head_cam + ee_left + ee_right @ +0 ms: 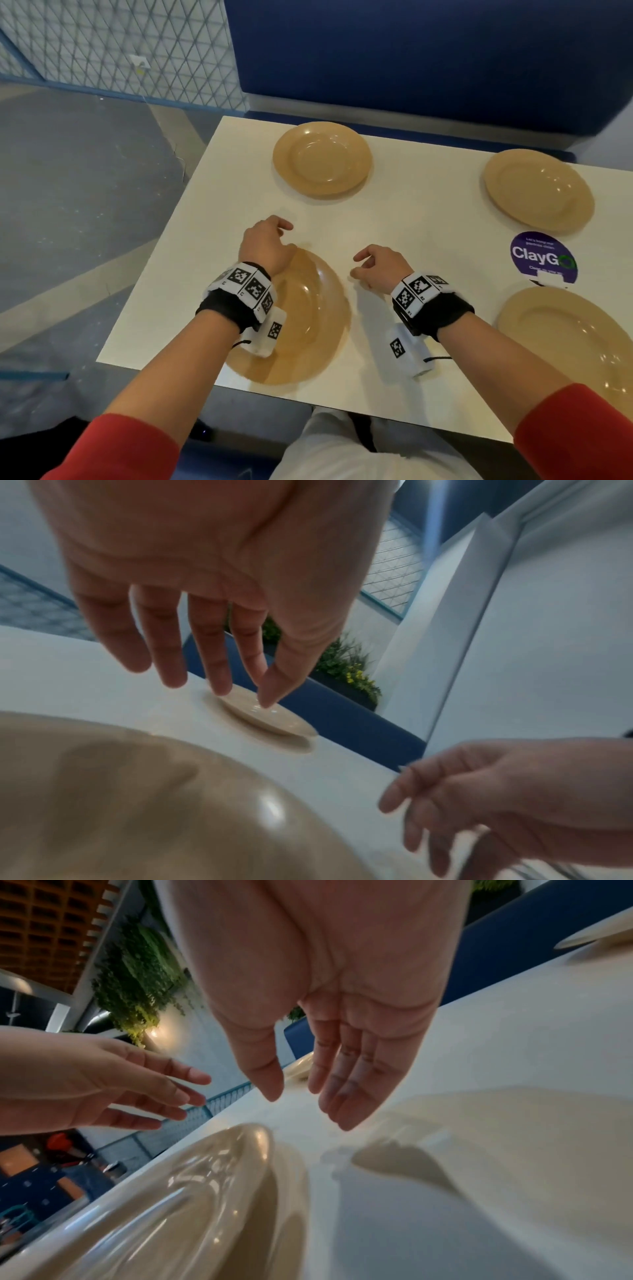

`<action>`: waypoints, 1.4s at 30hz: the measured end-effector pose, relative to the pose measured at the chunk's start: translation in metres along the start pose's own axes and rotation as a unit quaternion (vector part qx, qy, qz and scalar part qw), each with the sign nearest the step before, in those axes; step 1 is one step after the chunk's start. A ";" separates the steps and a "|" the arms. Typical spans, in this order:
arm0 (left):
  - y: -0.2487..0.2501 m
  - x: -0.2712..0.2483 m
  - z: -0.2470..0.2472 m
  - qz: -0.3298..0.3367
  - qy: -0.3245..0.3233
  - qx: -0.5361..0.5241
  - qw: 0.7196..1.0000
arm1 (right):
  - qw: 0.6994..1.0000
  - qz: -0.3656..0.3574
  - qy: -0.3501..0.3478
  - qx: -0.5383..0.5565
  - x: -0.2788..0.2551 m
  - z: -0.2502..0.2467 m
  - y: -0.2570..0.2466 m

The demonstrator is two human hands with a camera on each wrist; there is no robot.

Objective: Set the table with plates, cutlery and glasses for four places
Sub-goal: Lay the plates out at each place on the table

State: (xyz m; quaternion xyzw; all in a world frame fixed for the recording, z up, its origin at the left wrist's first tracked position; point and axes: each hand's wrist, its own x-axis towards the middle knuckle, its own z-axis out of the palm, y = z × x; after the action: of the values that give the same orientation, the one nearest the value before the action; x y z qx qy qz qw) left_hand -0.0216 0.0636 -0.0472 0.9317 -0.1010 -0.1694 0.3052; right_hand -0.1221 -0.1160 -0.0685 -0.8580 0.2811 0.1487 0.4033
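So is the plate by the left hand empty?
Empty. The plate shows only bare, shiny surface, with no food or cutlery; the left hand hovers over its rim, holding nothing.

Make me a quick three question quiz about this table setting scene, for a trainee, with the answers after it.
1. How many plates are on the table?
2. True or false: the left hand is holding a fork.
3. Which plate is nearest the purple sticker: A, far left plate; B, near right plate?

Key
1. Four.
2. False; both it and the right hand hold nothing.
3. B.
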 end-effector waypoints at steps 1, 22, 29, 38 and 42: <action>0.017 -0.003 0.009 0.019 -0.010 -0.008 1.000 | 1.000 0.001 0.014 0.003 -0.001 -0.011 0.004; 0.217 -0.104 0.247 0.057 -0.223 0.023 0.973 | 0.977 0.144 0.150 -0.049 -0.075 -0.230 0.294; 0.221 -0.116 0.253 0.046 -0.208 0.016 0.977 | 0.979 0.138 0.148 -0.028 -0.081 -0.226 0.313; 0.224 -0.115 0.259 0.033 -0.226 0.021 0.973 | 0.976 0.141 0.168 0.003 -0.084 -0.226 0.319; 0.224 -0.109 0.260 0.030 -0.240 0.018 0.970 | 0.976 0.144 0.166 0.008 -0.083 -0.226 0.319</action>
State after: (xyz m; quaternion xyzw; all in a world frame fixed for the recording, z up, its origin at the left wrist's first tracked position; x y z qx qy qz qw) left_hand -0.2391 -0.2209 -0.0810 0.8657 -0.2027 -0.3767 0.2600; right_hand -0.3742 -0.4259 -0.0795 -0.8179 0.4659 0.0580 0.3325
